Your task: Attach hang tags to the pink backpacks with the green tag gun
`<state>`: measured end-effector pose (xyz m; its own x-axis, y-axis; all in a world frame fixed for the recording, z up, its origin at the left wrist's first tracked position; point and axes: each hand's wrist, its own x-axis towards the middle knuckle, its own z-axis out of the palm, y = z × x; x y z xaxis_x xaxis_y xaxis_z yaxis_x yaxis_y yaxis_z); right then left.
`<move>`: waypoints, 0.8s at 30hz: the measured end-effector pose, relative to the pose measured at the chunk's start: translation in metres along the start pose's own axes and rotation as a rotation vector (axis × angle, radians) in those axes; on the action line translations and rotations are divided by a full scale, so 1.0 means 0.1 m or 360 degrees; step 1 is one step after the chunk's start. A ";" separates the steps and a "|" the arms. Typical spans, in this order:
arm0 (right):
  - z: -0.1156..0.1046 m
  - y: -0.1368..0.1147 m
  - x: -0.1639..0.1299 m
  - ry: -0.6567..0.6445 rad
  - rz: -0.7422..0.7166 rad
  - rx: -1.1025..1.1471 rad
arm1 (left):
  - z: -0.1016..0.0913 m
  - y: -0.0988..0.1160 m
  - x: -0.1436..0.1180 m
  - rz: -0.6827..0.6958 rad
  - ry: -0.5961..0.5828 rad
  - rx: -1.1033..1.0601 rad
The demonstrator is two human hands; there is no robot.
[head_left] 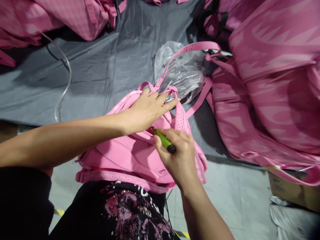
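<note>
The pink backpack (pixel 140 156) lies on our lap at six o'clock, our left hand (pixel 146 111) spread flat on it. Our right hand (pixel 178 155) grips a green lighter (pixel 163 140); we judge its flame could scorch the strap (pixel 186 50).

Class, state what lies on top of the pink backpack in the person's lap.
The left hand rests flat on the pink backpack; the right hand holds a green lighter over it. Fabric beneath both hands is hidden.

the green lighter (pixel 163 140) is half buried in the right hand (pixel 178 156), its tip lost under the left hand (pixel 147 110). the pink backpack (pixel 135 156) is covered near that lighter by both hands. beyond the lighter, the plastic bag's (pixel 183 71) print blurs, and the pink pile (pixel 272 86) runs off frame.
</note>
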<state>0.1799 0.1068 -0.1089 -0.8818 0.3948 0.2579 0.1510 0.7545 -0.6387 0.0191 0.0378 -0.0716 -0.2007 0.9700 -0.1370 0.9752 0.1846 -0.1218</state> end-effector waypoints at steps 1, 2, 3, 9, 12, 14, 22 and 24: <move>0.01 0.00 0.00 0.0002 -0.0015 0.0003 | 0.00 0.00 0.00 -0.0002 -0.0001 0.0000; 0.01 0.00 0.00 -0.0004 -0.0031 0.0015 | 0.00 0.00 -0.01 -0.0004 -0.0005 -0.0004; 0.02 -0.01 0.00 -0.0008 -0.0036 0.0017 | -0.01 0.00 -0.01 -0.0007 -0.0009 -0.0011; 0.04 -0.03 0.00 -0.0004 0.0052 0.0101 | -0.06 0.02 -0.01 -0.0007 -0.0047 -0.0011; 0.02 0.00 0.00 -0.0025 0.0098 0.0178 | -0.08 -0.10 -0.04 0.0020 -0.0059 -0.0046; 0.01 0.01 -0.01 0.0011 0.0095 0.0180 | -0.13 -0.24 -0.10 -0.0073 -0.0133 -0.0114; 0.31 -0.16 0.02 0.0227 0.0026 0.0632 | -0.31 -0.43 -0.40 -0.0405 -0.0521 -0.0343; 0.39 -0.18 0.02 0.0314 0.0048 0.0679 | -0.30 -0.36 -0.36 -0.0448 -0.0563 -0.0210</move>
<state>0.1582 0.0731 -0.1250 -0.7720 0.5366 0.3407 -0.0582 0.4741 -0.8785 -0.0059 0.0013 -0.0333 -0.4562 0.7702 -0.4458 0.8772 0.4735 -0.0796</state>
